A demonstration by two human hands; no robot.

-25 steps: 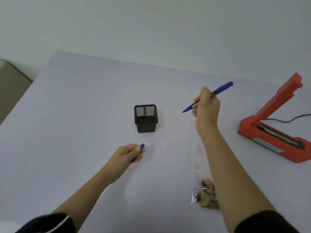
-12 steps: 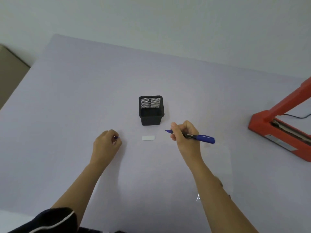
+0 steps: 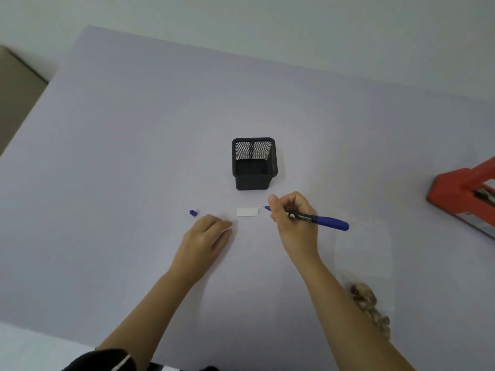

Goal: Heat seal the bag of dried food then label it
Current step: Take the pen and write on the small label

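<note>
Big pale lavender table (image 3: 134, 156) fills most of the shot, w/ a plain off-white wall (image 3: 267, 20) behind it. On the right edge there's a red plastic heat sealer (image 3: 455, 188), arm lifted, only partly in frame.

Next down: the clear plastic bag of brown dried food (image 3: 368, 263) lies flat on the table near the right forearm. The food is bunched at the near end and partly hidden by the arm; the rest of the bag is empty and see-thru. Can't tell if the top is sealed, too blurry.

Black mesh square pen holder (image 3: 253, 163) stands upright in the middle, just behind the hands.

Right hand (image 3: 293, 223) is clamped on a blue marker pen (image 3: 321, 219), cap off, tip pointing left and sitting just beside the right end of the small white rectangular label (image 3: 247, 211), not quite touching afaict. Left hand (image 3: 206, 236) is palm-down on the table, fingers loosely curled, holding nothing, just left of and below the label.

Smallest bit: the blue pen cap (image 3: 193, 212) lies on the table by itself, just left of the left hand's knuckles.
</note>
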